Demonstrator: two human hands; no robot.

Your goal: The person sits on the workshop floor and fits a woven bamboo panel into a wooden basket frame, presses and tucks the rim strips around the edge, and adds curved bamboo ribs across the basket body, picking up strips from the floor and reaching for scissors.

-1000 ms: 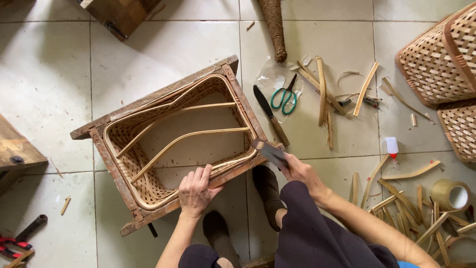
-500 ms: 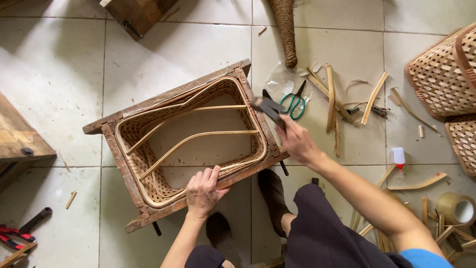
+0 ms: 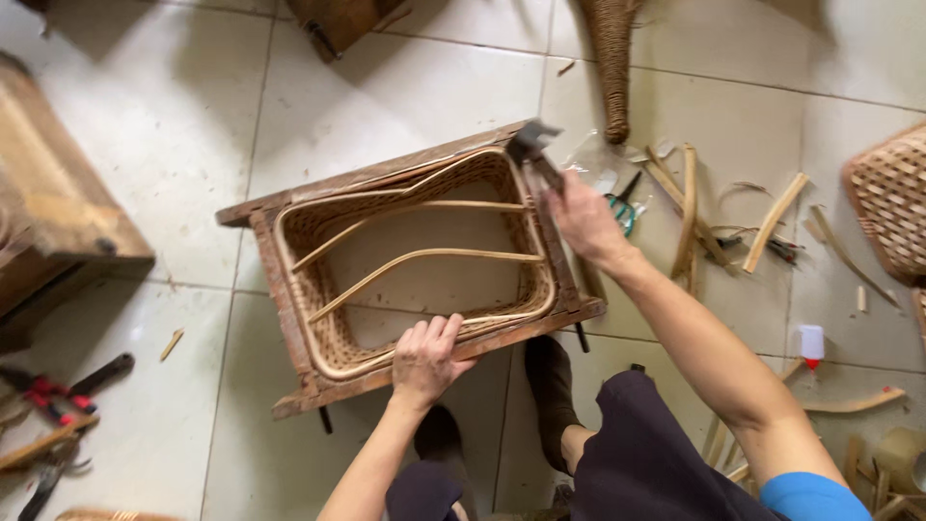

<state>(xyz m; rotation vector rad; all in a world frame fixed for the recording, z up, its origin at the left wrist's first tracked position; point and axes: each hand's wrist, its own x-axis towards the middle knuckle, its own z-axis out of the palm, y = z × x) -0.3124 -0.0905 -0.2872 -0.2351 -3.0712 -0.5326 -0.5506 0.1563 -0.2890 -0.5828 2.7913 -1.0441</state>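
Below, left hand (image 3: pixel 424 359) flat on the wooden frame (image 3: pixel 386 174), right hand (image 3: pixel 579 220) in a closed grip round a hammer (image 3: pixel 533 147).

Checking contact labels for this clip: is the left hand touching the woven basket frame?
Touching. The head view shows the left hand pressed flat on the near rim of the woven basket frame, fingers lying over its edge.

just the one camera, worn on the person's head and aimed nearly straight down at the tiled floor (image 3: pixel 154 405). close range, arm's length or so, with the wooden frame (image 3: pixel 386 174) mid-picture and the person's own arms and legs coming in from the bottom edge
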